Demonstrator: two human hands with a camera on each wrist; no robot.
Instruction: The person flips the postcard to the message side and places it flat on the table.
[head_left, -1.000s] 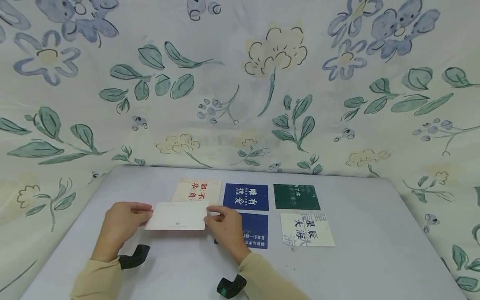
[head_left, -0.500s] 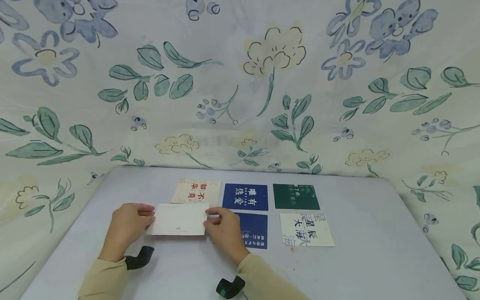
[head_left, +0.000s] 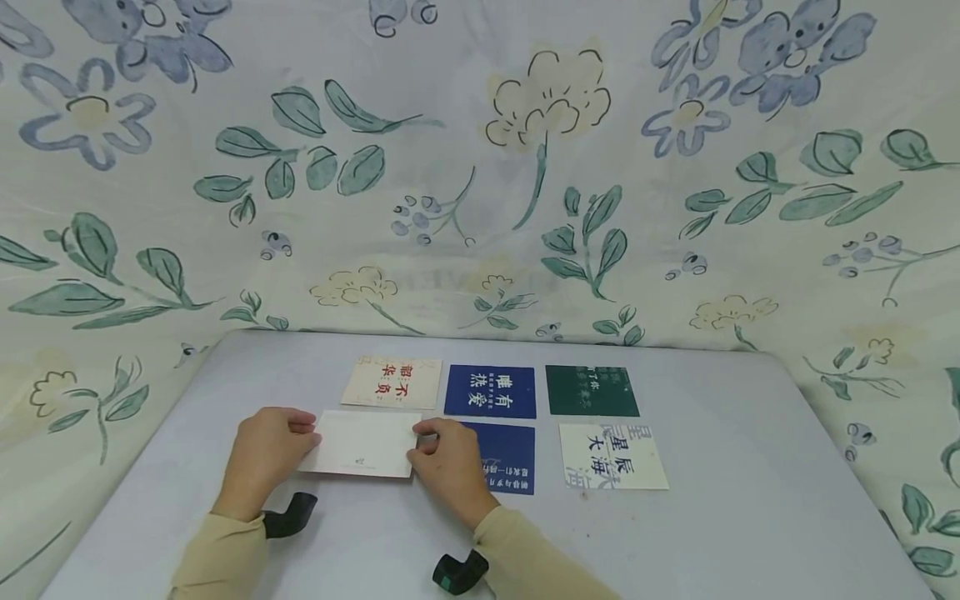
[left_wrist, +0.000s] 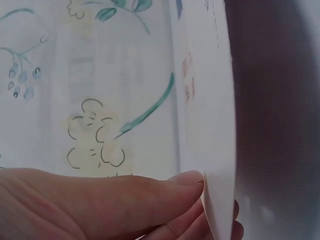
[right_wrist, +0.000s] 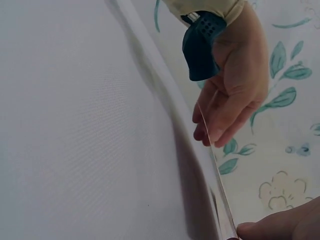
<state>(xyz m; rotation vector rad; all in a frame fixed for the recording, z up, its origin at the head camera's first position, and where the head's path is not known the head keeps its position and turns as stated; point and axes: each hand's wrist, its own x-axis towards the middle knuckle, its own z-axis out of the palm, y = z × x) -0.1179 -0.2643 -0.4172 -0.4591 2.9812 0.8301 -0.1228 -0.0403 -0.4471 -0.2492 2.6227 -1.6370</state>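
A white card [head_left: 360,442], with a small printed mark near its front edge, is held just over the table by both hands. At its left edge, my left hand [head_left: 264,457] pinches it; in the left wrist view the thumb [left_wrist: 172,185] lies on one face with fingertips behind. My right hand [head_left: 452,467] pinches the opposite edge. The right wrist view shows the card [right_wrist: 217,170] almost edge-on, with the left hand [right_wrist: 235,92] at its far end. A blue card [head_left: 512,458] lies partly hidden behind my right hand.
Behind the held card lie a cream card with red characters [head_left: 392,382], a blue card [head_left: 491,392] and a green card [head_left: 592,391]. A pale card with blue characters [head_left: 613,457] lies to the right. Flowered cloth [head_left: 465,275] rises beyond the white table [head_left: 750,500].
Both hands have brought the white card down and nearer the person, uncovering more of the cream card. My left hand has also shifted rightward; my right hand has hardly moved.
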